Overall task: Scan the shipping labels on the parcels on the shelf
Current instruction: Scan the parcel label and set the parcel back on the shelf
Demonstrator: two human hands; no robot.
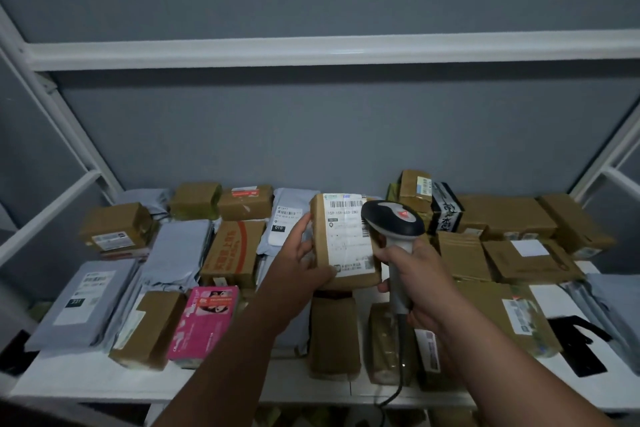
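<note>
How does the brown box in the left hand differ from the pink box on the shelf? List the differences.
The brown box is plain cardboard; the pink box is bright printed packaging.
The brown box is held up by the left hand, tilted towards the camera; the pink box lies flat on the shelf, untouched.
The brown box shows a large white label with barcodes, next to the scanner in the right hand; no such label shows on the pink box.
Both are rectangular parcels.

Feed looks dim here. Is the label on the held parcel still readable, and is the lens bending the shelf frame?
Head view: dim and bluish overall; the held parcel label shows its barcode and large digits, small print blurred. Head view: wide-angle bowing curves the white shelf rail and splays the side posts. Scanner indicator glows red.
</note>
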